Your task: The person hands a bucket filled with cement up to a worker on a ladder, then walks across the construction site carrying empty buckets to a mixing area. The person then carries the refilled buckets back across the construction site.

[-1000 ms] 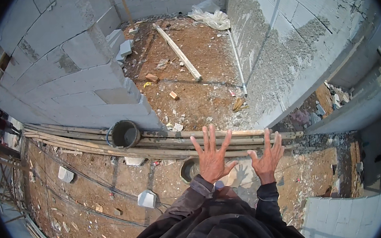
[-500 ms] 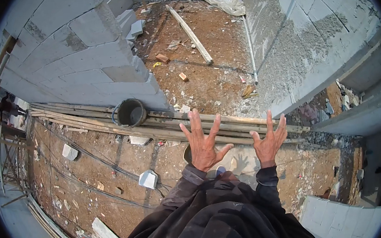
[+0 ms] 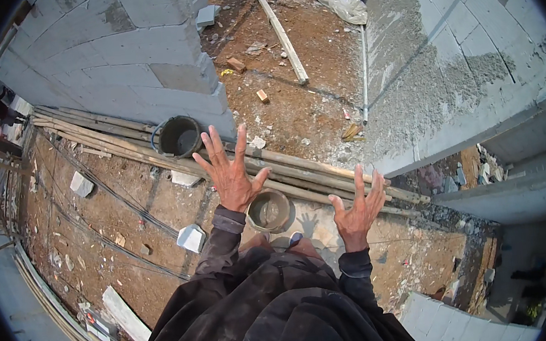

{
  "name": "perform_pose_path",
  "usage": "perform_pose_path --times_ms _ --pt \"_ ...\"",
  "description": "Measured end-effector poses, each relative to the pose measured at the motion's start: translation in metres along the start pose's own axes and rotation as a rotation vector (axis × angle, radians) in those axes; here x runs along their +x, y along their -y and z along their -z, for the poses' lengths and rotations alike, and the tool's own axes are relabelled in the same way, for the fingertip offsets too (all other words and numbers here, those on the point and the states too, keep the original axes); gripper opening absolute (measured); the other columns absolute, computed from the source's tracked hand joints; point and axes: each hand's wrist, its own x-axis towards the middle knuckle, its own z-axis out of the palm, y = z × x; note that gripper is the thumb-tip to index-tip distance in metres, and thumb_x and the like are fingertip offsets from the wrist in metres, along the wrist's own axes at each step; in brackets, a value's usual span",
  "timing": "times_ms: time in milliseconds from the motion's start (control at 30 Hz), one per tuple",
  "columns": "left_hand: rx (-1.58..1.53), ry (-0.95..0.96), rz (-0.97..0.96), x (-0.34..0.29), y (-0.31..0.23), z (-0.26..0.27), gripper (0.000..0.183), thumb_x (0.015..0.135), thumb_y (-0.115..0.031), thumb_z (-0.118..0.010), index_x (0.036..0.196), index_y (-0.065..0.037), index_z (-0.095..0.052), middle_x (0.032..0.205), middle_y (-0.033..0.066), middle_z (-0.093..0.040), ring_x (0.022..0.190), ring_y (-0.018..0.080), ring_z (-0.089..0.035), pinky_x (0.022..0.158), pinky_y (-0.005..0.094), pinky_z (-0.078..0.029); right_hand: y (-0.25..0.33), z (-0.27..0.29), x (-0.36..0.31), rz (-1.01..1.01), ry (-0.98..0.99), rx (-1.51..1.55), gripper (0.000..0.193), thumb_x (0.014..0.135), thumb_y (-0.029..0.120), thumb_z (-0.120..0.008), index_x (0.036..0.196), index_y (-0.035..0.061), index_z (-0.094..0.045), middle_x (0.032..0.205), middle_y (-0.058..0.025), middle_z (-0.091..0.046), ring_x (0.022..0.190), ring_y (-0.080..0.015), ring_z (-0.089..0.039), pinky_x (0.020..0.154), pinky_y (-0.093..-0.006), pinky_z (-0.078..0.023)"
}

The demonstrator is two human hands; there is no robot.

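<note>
**Q:** Bare skin, nothing held? What is each grip doing?

**A:** Yes. Both hands are spread wide with palms facing away, holding nothing. The left hand (image 3: 231,174) is raised further forward; the right hand (image 3: 355,207) sits lower and to the right.

**Q:** What lies nearest them?

**A:** A small round bucket (image 3: 269,210) stands on the dirt floor (image 3: 126,211), seen between the two hands, just right of the left wrist, so the left hand is nearer. A second, darker bucket (image 3: 179,137) stands ahead and left of the left hand.

**Q:** And beyond that?

**A:** A bundle of long poles (image 3: 300,174) runs across from left to right behind both hands. Grey block walls (image 3: 111,61) rise on either side, and one loose plank (image 3: 283,36) lies beyond.
</note>
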Motion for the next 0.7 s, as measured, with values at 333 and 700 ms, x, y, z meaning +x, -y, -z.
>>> perform_pose_path --times_ms 333,700 --pt "-0.059 0.109 -0.016 -0.018 -0.039 -0.016 0.115 0.060 -0.054 -0.084 0.155 -0.028 -0.025 0.160 0.0261 -0.005 0.148 0.0470 -0.002 0.109 0.0732 -0.003 -0.011 0.008 0.017 -0.003 0.052 -0.025 0.089 0.073 0.028 -0.079 0.151 0.0258 -0.036 0.153 -0.0218 -0.025 0.144 -0.0418 -0.018 0.114 -0.0613 -0.015" --pt "-0.041 0.603 0.039 -0.121 -0.054 -0.093 0.110 0.067 -0.063 -0.076 0.156 -0.031 -0.020 0.160 0.0203 -0.014 0.148 0.0454 -0.006 0.108 0.0747 -0.002 -0.086 -0.081 -0.009 0.082 0.334 -0.007 0.089 0.072 0.034 -0.079 0.150 0.0293 -0.037 0.151 -0.0252 -0.030 0.145 -0.0428 -0.019 0.111 -0.0669 -0.015"
